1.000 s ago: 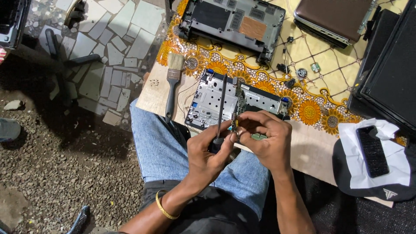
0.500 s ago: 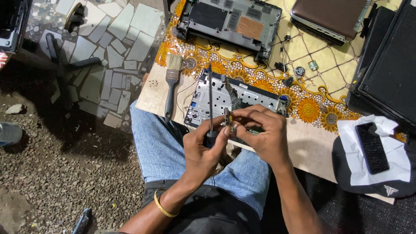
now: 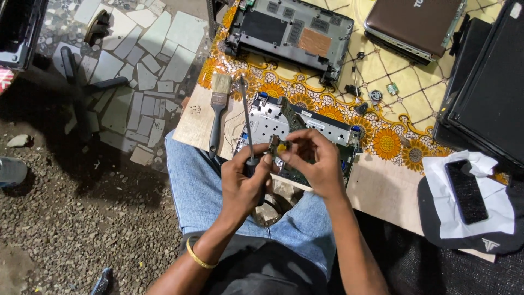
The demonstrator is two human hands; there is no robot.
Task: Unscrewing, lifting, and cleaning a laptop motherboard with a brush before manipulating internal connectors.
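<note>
Outdoor gravel, patterned cloth on wooden board (image 3: 382, 191) | left hand (image 3: 245, 183) grips screwdriver (image 3: 246, 117) | right hand (image 3: 316, 164) pinches small part (image 3: 281, 147) above opened metal chassis (image 3: 273, 123) | disassembly looks midway; paintbrush (image 3: 217, 112) lies just left of chassis.

One brush (image 3: 218, 109), one screwdriver (image 3: 246, 123), one phone (image 3: 465, 191), two hands (image 3: 284, 169).

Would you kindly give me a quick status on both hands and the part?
Left hand grips screwdriver, shaft up. Right hand pinches small part. Open chassis behind; brush lies clear.
</note>
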